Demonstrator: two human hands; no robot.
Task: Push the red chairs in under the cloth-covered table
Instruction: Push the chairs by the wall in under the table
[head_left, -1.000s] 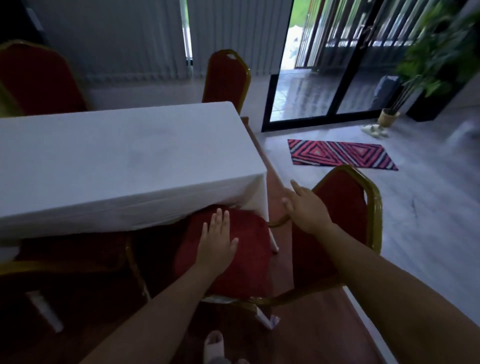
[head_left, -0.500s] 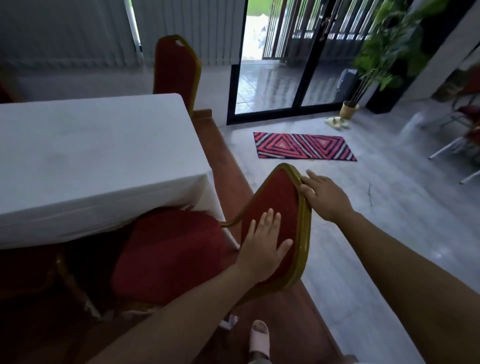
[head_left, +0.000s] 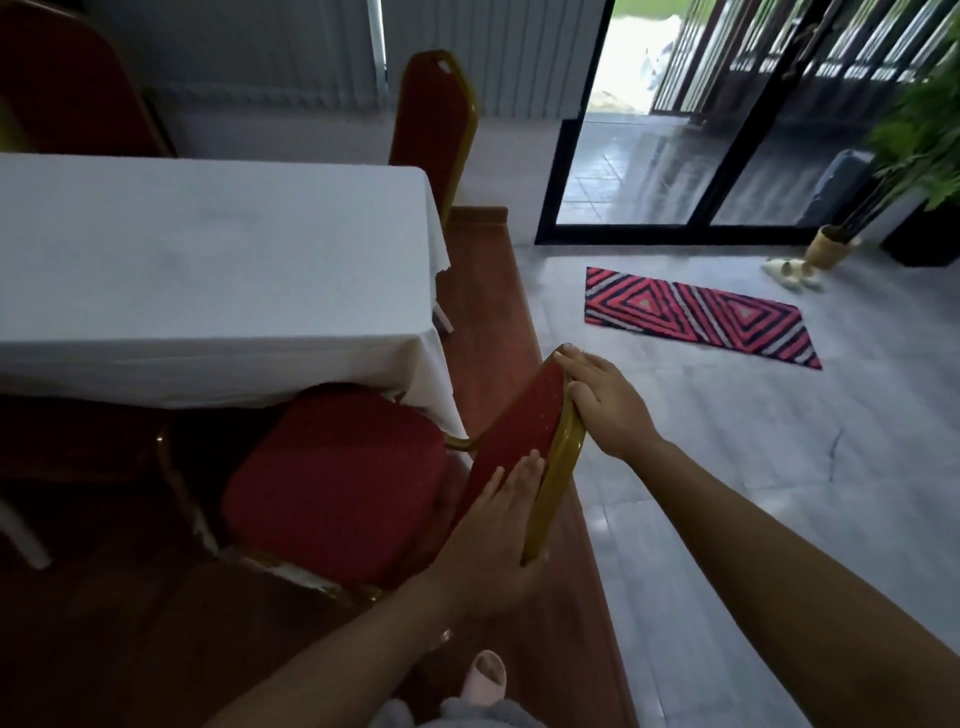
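A red chair with a gold frame stands at the near right corner of the cloth-covered table (head_left: 208, 270). Its seat (head_left: 332, 483) reaches partly under the white cloth's hanging edge. The backrest (head_left: 519, 431) shows almost edge-on. My left hand (head_left: 498, 535) presses flat on the red front of the backrest, thumb hooked round the gold rim. My right hand (head_left: 608, 410) grips the rim near the top from behind. A second red chair (head_left: 431, 119) stands at the table's far end. A third chair (head_left: 67, 88) is at the far left.
Another chair (head_left: 78, 441) sits in shadow to the left of the one I hold. A striped red mat (head_left: 696, 317) lies on the grey floor to the right. Glass doors (head_left: 675, 171), a potted plant (head_left: 831, 249) and slippers (head_left: 789, 273) are beyond. My foot (head_left: 485, 680) is below.
My left hand went from the seat cushion to the backrest's front. My right hand shifted to the rim's top. The backrest now appears edge-on, and the view has swung left.
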